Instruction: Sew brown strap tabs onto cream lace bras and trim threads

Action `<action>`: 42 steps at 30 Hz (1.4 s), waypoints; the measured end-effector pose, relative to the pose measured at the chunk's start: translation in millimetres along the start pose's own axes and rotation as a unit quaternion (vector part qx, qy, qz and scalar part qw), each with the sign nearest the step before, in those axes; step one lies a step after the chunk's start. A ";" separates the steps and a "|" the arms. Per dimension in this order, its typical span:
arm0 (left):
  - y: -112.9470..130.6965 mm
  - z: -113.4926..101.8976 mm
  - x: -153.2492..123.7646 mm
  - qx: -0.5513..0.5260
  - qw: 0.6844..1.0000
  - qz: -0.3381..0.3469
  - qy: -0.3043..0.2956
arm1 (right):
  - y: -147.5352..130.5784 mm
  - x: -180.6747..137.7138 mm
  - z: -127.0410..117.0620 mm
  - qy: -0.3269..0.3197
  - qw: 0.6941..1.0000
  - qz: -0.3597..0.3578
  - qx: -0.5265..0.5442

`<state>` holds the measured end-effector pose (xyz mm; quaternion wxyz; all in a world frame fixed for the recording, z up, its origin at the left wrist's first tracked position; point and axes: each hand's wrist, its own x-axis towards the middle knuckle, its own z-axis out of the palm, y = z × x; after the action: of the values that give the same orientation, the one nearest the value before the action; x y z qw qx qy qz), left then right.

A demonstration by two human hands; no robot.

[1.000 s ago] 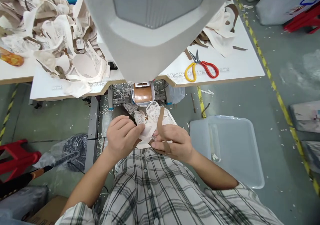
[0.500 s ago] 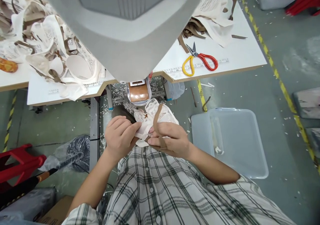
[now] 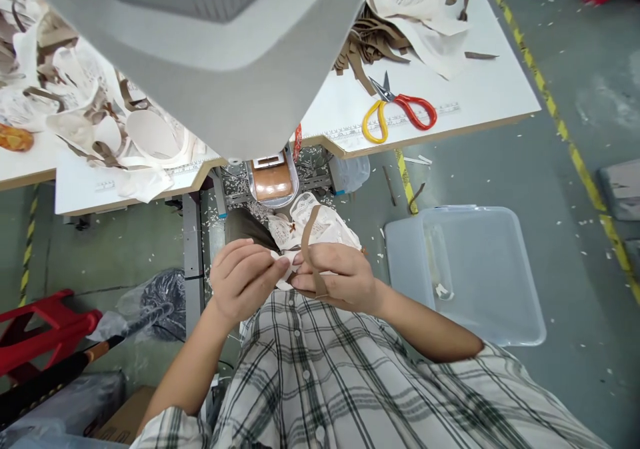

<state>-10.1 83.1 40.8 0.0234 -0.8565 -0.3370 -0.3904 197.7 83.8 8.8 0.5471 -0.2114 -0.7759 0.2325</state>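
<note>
A white garment point(image 3: 333, 226) is showing lace and a small brown bow point(image 3: 293, 227) toward its left, then a curving brown strap point(image 3: 307, 239), then smoother cloth. It is lying at the lap, mostly beyond the hands, its near edge running between them. The left hand point(image 3: 245, 277) is pinching that edge; the right hand point(image 3: 340, 276) is gripping it too, the strap crossing its fingers.

Ahead of the right grip point(image 3: 341, 276), the bench point(image 3: 490, 89) bore scissors point(image 3: 391, 98) with brown strips point(image 3: 374, 39) just beyond; pale garments point(image 3: 75, 69) lay heaped ahead-left; rightward, the floor point(image 3: 575, 282) held a translucent box point(image 3: 487, 276).
</note>
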 end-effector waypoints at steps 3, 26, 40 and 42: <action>0.2 -0.8 -3.3 0.011 1.000 -0.020 0.000 | -0.6 -0.4 0.6 0.011 1.000 -0.001 0.001; -2.0 8.4 -13.7 -0.033 0.996 -0.081 0.006 | 0.1 -7.7 6.4 -0.004 0.996 0.081 0.045; -4.2 4.8 -13.7 -0.004 0.995 -0.099 -0.008 | 1.5 -10.0 9.6 -0.008 0.998 0.059 0.019; -4.2 4.2 -13.3 -0.001 0.995 -0.099 -0.012 | 1.4 -9.5 9.4 -0.008 0.998 0.055 0.019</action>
<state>-16.1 80.1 27.8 -0.0198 -0.8236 -0.4200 -0.3806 191.9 78.2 -1.9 0.5310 -0.2416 -0.7629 0.2786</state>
